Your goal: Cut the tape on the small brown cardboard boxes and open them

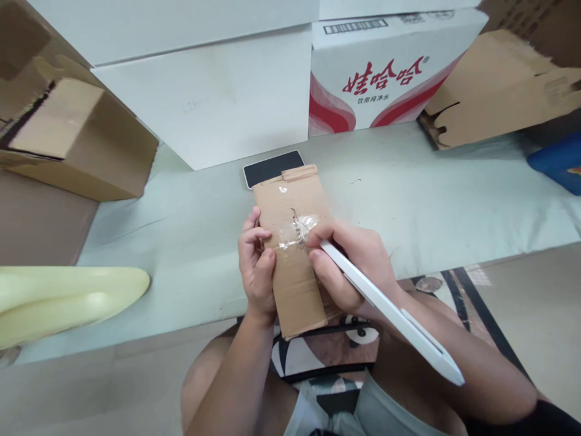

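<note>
A flat brown cardboard box (297,290) with torn flaps at its far end stands tilted over the table's near edge. Clear tape (290,235) crosses its middle, wrinkled and loose near a dark mark. My left hand (258,260) grips the box's left side, thumb on the face and fingers around the edge. In my right hand (351,257) is a slim white box cutter (385,303), pinched near its front end. Its rear reaches back over my forearm. My right fingertips are at the tape; the cutter's tip is hidden by them.
A dark flat panel with a white rim (275,168) lies behind the box. White cartons (218,103) and a red-and-white carton (385,72) line the back. Brown boxes stand left (86,139) and right (499,91). A pale yellow object (72,300) is at left, a blue one (558,163) at right.
</note>
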Motion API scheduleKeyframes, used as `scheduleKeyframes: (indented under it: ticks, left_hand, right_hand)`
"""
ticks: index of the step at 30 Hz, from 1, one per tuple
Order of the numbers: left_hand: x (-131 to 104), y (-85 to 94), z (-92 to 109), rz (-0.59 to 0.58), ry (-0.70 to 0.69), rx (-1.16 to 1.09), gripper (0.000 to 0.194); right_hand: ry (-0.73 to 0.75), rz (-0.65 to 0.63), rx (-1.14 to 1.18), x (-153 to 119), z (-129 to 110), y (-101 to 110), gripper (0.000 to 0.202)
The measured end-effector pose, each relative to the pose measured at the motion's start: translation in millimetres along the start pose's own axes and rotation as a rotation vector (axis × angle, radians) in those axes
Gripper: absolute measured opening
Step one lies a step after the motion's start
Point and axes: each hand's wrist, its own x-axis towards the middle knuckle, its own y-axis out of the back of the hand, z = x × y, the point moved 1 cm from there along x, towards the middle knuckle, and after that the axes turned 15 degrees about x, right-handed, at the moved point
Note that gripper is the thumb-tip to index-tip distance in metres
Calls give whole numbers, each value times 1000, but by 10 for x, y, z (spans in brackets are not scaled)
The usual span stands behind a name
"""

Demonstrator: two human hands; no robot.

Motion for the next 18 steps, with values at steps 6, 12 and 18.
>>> scheduleKeyframes:
  ticks: [6, 12, 18]
  left_hand:
    - [5, 7, 6, -10, 9, 18, 32]
    - [8, 4, 13, -3, -2, 15, 31]
    - [6, -7, 12, 6, 5, 4, 32]
  right_hand:
    - [-13, 9, 8, -9, 10, -2, 6]
    - [-19, -1, 1, -1, -1, 1, 7]
    - [-10, -2, -3, -3, -5, 2, 7]
